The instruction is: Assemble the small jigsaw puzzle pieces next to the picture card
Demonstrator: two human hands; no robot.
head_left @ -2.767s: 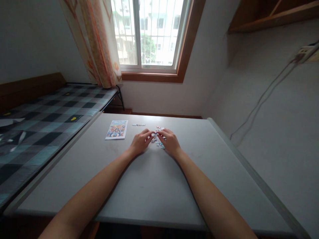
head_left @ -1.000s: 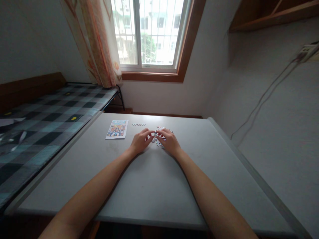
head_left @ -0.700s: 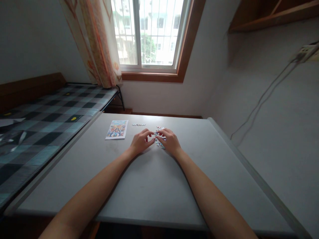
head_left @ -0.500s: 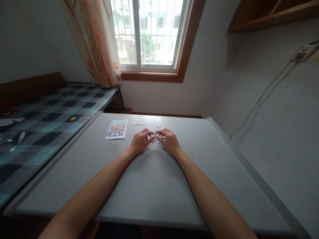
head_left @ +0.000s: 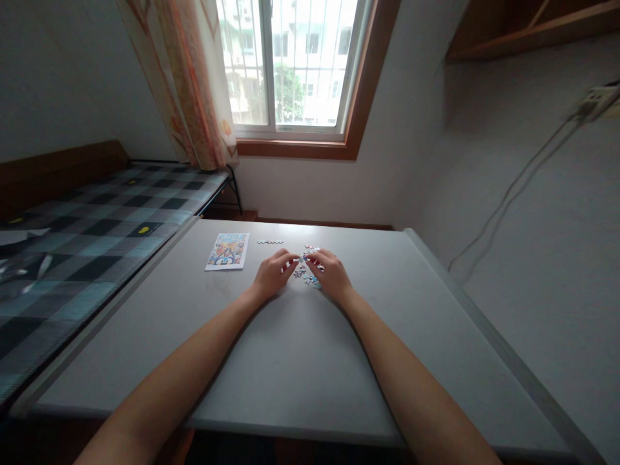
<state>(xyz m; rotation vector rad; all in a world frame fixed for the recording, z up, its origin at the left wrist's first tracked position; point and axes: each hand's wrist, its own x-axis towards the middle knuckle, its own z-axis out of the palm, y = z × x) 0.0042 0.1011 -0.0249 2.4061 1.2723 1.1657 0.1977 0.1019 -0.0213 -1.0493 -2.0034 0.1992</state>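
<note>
Small puzzle pieces (head_left: 310, 279) lie in a loose pile on the grey table (head_left: 300, 361), between and beyond my hands. My left hand (head_left: 275, 274) comes in from the left, its fingertips pinching a small puzzle piece (head_left: 302, 258). From the other side, my right hand (head_left: 330, 274) has its thumb and fingers closed at the same small piece. Part of the pile is hidden behind my right fingers. Left of my hands lies a printed picture sheet (head_left: 227, 252), and a short row of joined pieces (head_left: 270, 242) rests near the far edge.
A bed with a checked cover (head_left: 97, 239) stands along the table's left side. Beyond the table are a window (head_left: 290, 64) and a curtain (head_left: 188, 84). A cable (head_left: 508, 187) hangs on the right wall under a wooden shelf (head_left: 533, 35).
My fingertips have shifted slightly, bringing the small piece into clearer view between them. More of the pile shows below my fingers.
</note>
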